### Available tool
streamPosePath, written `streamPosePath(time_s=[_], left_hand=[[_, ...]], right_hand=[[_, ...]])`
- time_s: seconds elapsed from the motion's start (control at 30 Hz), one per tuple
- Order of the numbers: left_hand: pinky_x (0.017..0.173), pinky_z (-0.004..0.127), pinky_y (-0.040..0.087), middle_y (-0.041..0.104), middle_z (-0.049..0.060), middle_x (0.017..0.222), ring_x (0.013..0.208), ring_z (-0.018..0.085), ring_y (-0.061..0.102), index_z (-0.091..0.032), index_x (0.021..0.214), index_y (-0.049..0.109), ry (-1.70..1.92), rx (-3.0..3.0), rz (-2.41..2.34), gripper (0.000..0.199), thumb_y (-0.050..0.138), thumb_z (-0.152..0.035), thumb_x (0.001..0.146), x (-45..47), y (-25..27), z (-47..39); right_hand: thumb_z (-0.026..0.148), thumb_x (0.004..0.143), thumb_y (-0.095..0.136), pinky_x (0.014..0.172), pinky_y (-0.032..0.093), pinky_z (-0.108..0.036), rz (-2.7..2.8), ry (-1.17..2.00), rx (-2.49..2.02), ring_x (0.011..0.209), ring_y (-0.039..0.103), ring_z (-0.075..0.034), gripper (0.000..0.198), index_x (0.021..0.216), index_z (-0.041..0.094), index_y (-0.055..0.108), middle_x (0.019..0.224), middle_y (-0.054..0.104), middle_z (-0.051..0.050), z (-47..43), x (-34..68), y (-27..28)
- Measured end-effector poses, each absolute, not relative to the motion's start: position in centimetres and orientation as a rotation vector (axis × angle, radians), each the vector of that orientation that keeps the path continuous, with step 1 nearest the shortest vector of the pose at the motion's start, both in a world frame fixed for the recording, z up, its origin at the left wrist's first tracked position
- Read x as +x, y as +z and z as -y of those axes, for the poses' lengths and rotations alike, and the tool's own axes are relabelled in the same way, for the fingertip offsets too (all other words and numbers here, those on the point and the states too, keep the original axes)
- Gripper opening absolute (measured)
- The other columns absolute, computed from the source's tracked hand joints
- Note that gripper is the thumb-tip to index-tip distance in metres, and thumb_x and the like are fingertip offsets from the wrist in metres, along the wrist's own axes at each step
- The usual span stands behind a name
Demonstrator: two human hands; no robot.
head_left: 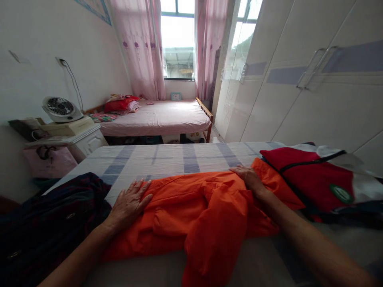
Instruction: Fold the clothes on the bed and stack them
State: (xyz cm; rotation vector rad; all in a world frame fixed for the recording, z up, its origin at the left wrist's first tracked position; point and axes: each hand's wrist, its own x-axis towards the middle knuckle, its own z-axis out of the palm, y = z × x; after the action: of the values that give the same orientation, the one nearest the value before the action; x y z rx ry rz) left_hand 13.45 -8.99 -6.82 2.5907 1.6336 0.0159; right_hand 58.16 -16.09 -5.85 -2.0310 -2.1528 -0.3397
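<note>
Lying near closed wardrobe (284,103), orange garment (173,217) touches hands (130,201) (247,178).

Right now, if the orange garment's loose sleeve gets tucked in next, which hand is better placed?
Probably the right hand: it rests on the orange garment close to the upper end of the sleeve. The left hand lies farther off, at the garment's left end.
</note>
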Motion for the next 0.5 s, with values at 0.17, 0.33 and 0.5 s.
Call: streamPosePath(time_s=[0.17, 0.33, 0.5], left_hand=[[0.111, 0.046, 0.026, 0.036, 0.016, 0.148, 0.137, 0.028, 0.03, -0.01, 0.137, 0.043, 0.219, 2.518, -1.592, 0.057, 0.03, -0.042, 0.092, 11.4, -5.0, 8.6], [0.111, 0.041, 0.028, 0.039, 0.009, 0.147, 0.136, 0.027, 0.034, -0.024, 0.133, 0.05, 0.242, 2.696, -1.258, 0.056, 0.056, -0.037, 0.08, 9.8, -3.4, 10.2], [0.111, 0.04, 0.03, 0.048, 0.011, 0.139, 0.13, 0.022, 0.043, -0.016, 0.129, 0.055, 0.341, 2.776, -1.359, 0.05, 0.033, -0.011, 0.084, 10.5, -4.4, 10.8]], right_hand=[[0.022, 0.087, 0.04, 0.1, 0.04, -0.045, 2.124, -0.399, -1.899, 0.13, 0.042, -0.027, 0.048, 0.135, 0.019, 0.048, 0.139, 0.05, -0.009, 18.4, 58.2, -6.4], [0.027, 0.085, 0.042, 0.102, 0.036, -0.049, 2.224, -0.367, -1.712, 0.135, 0.034, -0.029, 0.052, 0.137, 0.024, 0.046, 0.144, 0.043, -0.007, 20.7, 58.0, -6.7], [0.032, 0.083, 0.042, 0.1, 0.039, -0.049, 2.219, -0.265, -1.754, 0.134, 0.036, -0.029, 0.052, 0.134, 0.025, 0.05, 0.142, 0.045, -0.006, 20.8, 58.0, -8.3]])
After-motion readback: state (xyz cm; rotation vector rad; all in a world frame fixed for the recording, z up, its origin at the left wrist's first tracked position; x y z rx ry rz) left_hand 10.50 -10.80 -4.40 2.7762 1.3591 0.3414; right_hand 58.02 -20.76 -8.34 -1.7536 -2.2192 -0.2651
